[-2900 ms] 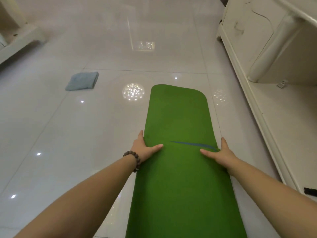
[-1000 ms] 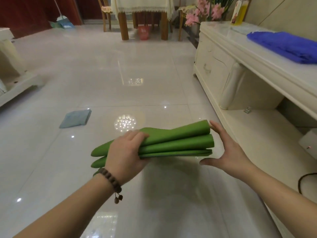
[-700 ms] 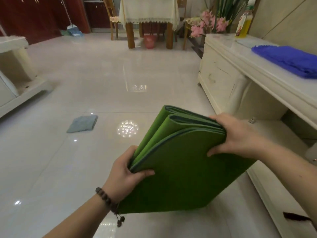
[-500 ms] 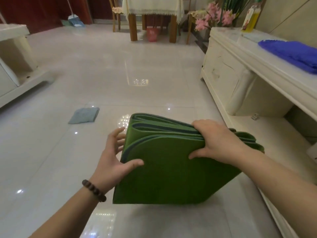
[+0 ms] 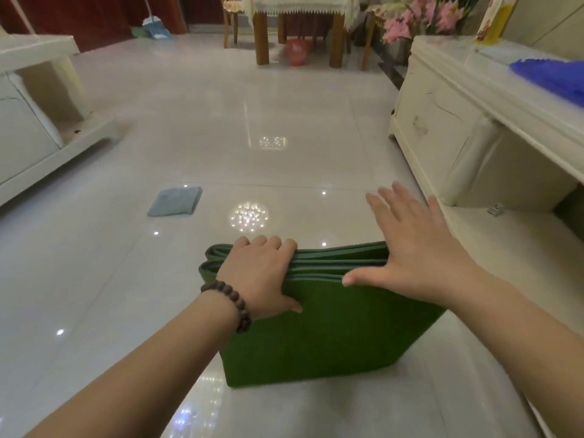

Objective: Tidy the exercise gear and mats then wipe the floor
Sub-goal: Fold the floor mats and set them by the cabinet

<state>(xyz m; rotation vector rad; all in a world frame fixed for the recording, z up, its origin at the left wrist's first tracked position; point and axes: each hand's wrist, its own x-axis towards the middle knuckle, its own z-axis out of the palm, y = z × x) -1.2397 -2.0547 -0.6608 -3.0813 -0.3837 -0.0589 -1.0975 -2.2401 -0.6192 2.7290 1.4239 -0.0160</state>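
Observation:
The green mat (image 5: 322, 330) is folded into several layers and held on edge above the glossy tiled floor (image 5: 221, 121). My left hand (image 5: 259, 276), with a bead bracelet at the wrist, grips the mat's top folded edge near its left end, fingers over the far side and thumb on the near face. My right hand (image 5: 414, 248) hovers flat over the right part of the top edge with fingers spread, holding nothing. A folded grey-blue cloth (image 5: 175, 201) lies on the floor to the far left of the mat.
A cream low cabinet (image 5: 467, 121) runs along the right, with a blue folded mat (image 5: 553, 74) and a yellow bottle (image 5: 491, 20) on top. White furniture (image 5: 38, 121) stands at left. A dining table (image 5: 300, 23), red bin (image 5: 297, 51), flowers (image 5: 420, 17) and broom (image 5: 155, 26) are at the back.
The mat went from flat on the floor to folded and lifted. In the last half second my left hand closed on its top edge and my right hand let go and opened.

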